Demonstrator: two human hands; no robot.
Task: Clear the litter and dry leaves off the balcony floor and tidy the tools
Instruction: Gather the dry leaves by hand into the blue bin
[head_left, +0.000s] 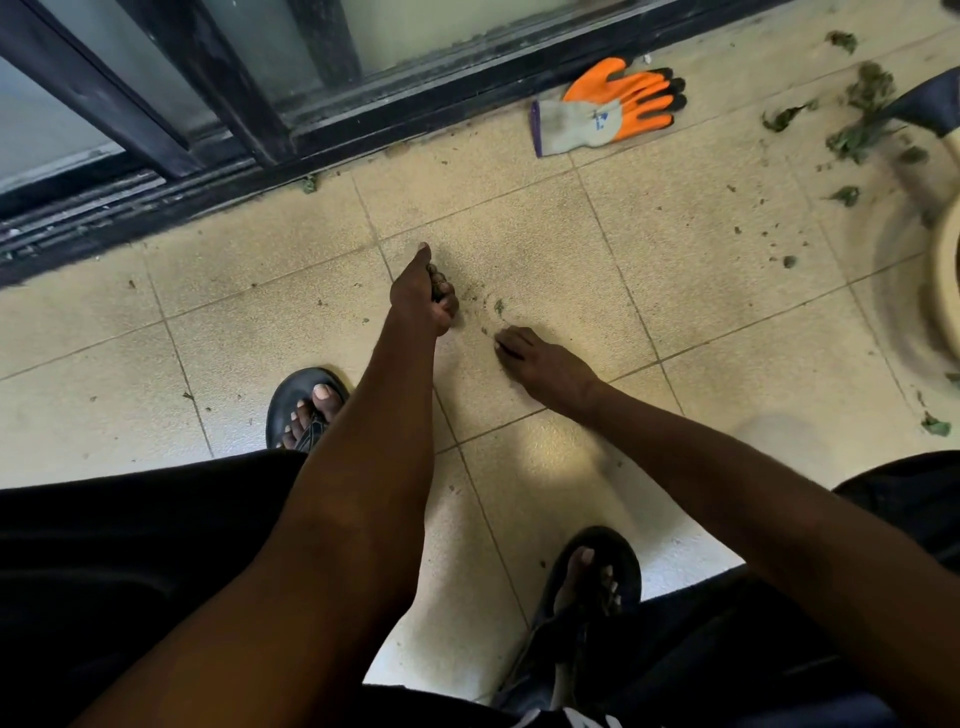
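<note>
Near the feet, left hand (423, 291) cups gathered crumbs (439, 286); right hand (540, 364), fingers loosely spread, touches floor (701, 249). Light, brittle bits: scoop, don't pinch.

The tiled floor (545, 249) lies open between the two hands and the work glove (605, 106), so a hand can pass freely there. On the left the sliding door track (171, 202) closes the way. On the right the loose leaves (857, 135) and a blurred pale round object (943, 280) stand in the path.
</note>
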